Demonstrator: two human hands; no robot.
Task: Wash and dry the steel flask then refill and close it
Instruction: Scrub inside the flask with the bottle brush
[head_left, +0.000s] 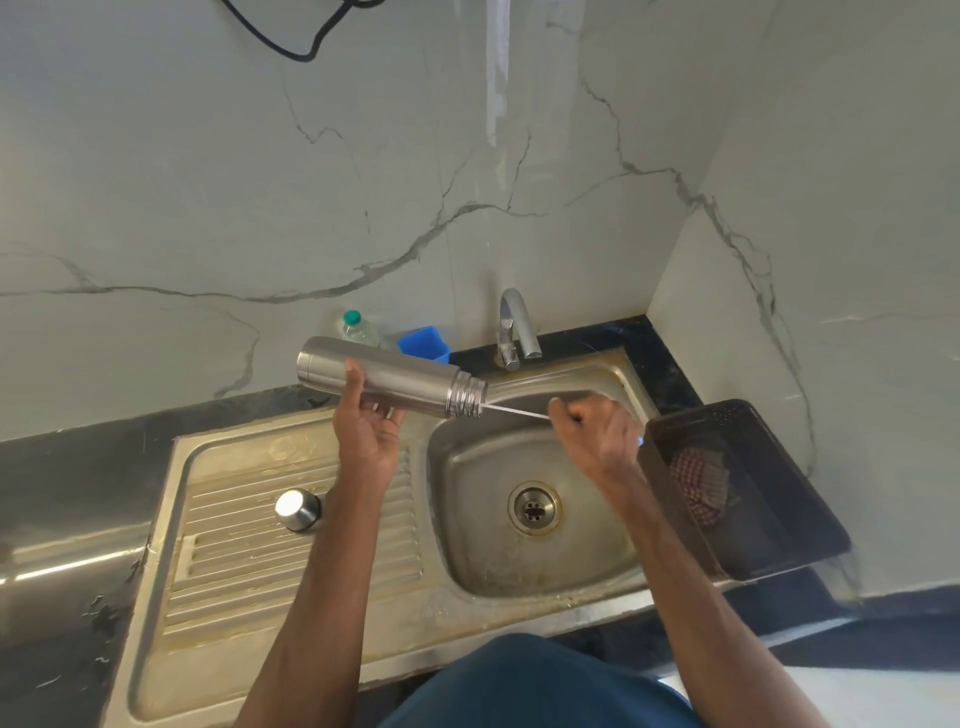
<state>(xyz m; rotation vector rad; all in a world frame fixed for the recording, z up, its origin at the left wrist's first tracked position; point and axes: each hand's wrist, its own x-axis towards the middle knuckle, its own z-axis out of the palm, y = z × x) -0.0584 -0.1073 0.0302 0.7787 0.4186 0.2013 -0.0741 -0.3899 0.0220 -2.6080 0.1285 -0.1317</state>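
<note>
My left hand grips the steel flask around its body and holds it nearly level above the sink's left rim. Its open threaded mouth points right, over the basin. My right hand is closed on a thin wire handle that runs into the flask's mouth; whatever is on the wire's end is hidden inside the flask. The flask's steel cap stands on the ribbed drainboard.
The steel sink basin with its drain lies below my hands. The tap stands behind it, with no water running. A blue sponge holder and a plastic bottle stand by the wall. A dark bin with a checked cloth sits right.
</note>
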